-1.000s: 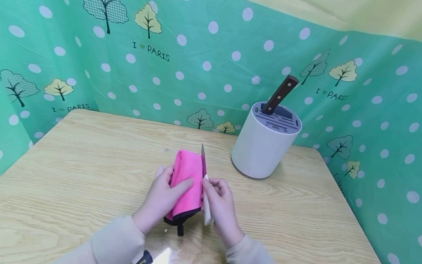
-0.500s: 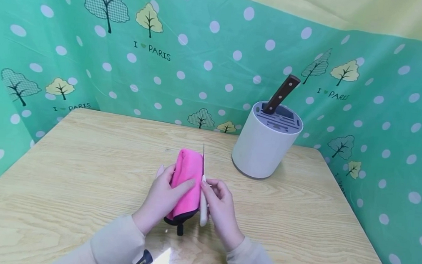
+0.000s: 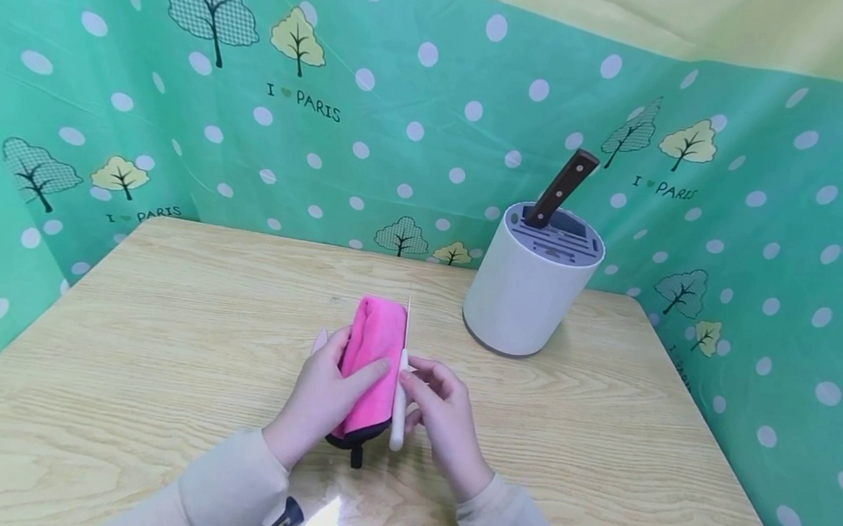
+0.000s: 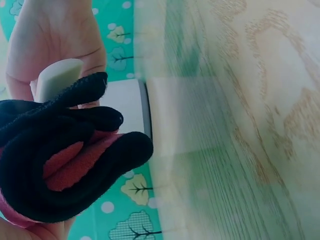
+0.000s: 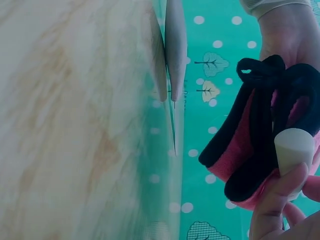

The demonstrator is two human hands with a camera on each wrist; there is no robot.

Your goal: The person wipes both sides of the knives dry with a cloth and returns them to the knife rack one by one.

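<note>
A folded pink cloth (image 3: 381,330) with black trim and a black loop is gripped by my left hand (image 3: 323,396), thumb across its front. My right hand (image 3: 447,420) pinches the white handle (image 3: 400,403) of a knife between thumb and fingers. The blade (image 3: 407,324) points away from me along the cloth's right side, seen nearly edge-on. From the left wrist, the cloth's rolled black edges (image 4: 110,170) face the camera, with the white handle (image 4: 57,77) behind them. In the right wrist view, the handle's butt end (image 5: 295,147) overlaps the cloth (image 5: 232,155).
A white round knife block (image 3: 528,289) stands at the back right, one brown-handled knife (image 3: 562,188) in its slots. Another knife with a pale handle (image 5: 176,50) lies on the wooden table (image 3: 198,319). A green dotted curtain (image 3: 373,125) encloses the table's back and sides.
The knife in my right hand has shifted left against the cloth and slightly toward me, its handle turning straighter and the blade more edge-on. My left hand keeps its grip on the cloth.
</note>
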